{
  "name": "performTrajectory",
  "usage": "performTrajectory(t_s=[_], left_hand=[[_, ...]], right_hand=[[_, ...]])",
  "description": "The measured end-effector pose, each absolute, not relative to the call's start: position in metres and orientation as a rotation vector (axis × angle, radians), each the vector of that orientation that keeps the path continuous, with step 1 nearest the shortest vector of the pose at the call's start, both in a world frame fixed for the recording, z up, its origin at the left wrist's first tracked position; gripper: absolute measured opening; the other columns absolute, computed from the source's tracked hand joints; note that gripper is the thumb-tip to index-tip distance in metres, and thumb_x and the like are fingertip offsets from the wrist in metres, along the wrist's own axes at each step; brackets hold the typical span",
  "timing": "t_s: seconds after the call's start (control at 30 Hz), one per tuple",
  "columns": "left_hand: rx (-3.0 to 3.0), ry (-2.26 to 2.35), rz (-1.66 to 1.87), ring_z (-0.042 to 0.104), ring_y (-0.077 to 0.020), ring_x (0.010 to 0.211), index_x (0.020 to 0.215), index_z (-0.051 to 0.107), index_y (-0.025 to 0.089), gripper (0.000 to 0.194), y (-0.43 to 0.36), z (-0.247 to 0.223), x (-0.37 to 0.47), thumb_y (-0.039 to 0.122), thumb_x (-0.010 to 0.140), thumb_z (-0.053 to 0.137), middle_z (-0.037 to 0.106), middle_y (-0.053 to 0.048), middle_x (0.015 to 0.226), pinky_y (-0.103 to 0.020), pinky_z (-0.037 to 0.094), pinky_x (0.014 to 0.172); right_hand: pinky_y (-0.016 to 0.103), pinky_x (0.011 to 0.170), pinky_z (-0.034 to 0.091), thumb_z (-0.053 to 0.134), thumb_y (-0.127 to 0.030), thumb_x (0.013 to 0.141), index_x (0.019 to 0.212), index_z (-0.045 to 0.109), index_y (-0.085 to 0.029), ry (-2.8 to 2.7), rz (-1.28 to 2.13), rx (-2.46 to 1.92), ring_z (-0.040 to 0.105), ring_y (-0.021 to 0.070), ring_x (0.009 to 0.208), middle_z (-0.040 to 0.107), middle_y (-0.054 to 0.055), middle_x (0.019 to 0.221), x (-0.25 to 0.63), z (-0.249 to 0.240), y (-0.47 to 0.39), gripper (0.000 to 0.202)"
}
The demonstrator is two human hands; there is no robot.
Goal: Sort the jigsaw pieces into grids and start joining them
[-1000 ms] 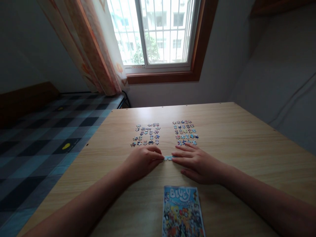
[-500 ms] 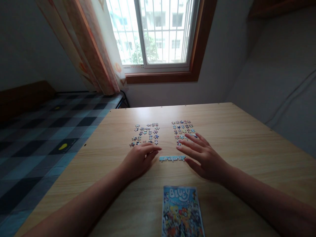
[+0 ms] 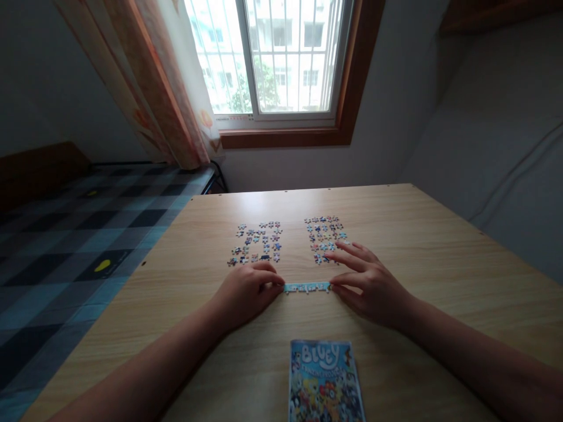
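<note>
A short strip of joined jigsaw puzzle pieces (image 3: 307, 288), light blue along its top edge, lies flat on the wooden table. At its left end, the thumb and index finger of my left hand (image 3: 248, 292) come together on the edge. My right hand (image 3: 372, 286) pinches the opposite end between thumb and index finger, its other fingers spread out above the table. Beyond my left hand, loose puzzle pieces (image 3: 276, 247) lie in uneven rows. A second group of loose pieces (image 3: 323, 228) sits farther right, its near right part partly covered by my right fingers.
Closest to me is a puzzle picture sheet (image 3: 325, 381) marked "BLUEY", lying on the table (image 3: 185, 328). A bed with a checked cover (image 3: 88, 234) stands to the left. Behind the table are a window (image 3: 290, 64) and a curtain (image 3: 162, 88).
Both hands have closed in on the strip's ends, the left moving right to touch it. The right thumb and index finger have drawn together. The view has tilted slightly upward.
</note>
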State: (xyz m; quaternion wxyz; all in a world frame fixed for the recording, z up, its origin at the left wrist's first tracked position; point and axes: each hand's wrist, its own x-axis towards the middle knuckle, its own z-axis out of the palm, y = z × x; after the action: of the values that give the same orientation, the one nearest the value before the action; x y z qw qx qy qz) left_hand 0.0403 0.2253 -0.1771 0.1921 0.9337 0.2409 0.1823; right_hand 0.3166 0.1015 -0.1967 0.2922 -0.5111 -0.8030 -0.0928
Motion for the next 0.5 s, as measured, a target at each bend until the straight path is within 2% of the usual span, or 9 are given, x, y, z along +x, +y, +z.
performTrajectory(t_s=[0.3, 0.5], left_hand=[[2.64, 0.661, 0.527, 0.062, -0.0102, 0.065, 0.083, 0.076, 0.025, 0.015, 0.2254, -0.1777, 0.0418, 0.026, 0.086, 0.062, 0.072, -0.001, 0.088, -0.022, 0.049, 0.06], [2.653, 0.667, 0.513, 0.064, -0.0114, 0.07, 0.087, 0.077, 0.025, 0.016, 0.2247, -0.1782, 0.0416, 0.026, 0.088, 0.06, 0.071, -0.001, 0.09, -0.024, 0.051, 0.065]], right_hand=[[0.055, 0.109, 0.038, 0.065, -0.021, 0.088, 0.087, 0.076, -0.029, -2.15, -0.232, -1.358, 0.048, 0.0269, 0.134, 0.063, 0.0, 0.131, 0.313, -0.2007, 0.1056, 0.013], [0.056, 0.109, 0.039, 0.065, -0.021, 0.088, 0.088, 0.076, -0.028, -2.149, -0.257, -1.365, 0.05, 0.0279, 0.132, 0.064, 0.002, 0.13, 0.3123, -0.2024, 0.1082, 0.013]])
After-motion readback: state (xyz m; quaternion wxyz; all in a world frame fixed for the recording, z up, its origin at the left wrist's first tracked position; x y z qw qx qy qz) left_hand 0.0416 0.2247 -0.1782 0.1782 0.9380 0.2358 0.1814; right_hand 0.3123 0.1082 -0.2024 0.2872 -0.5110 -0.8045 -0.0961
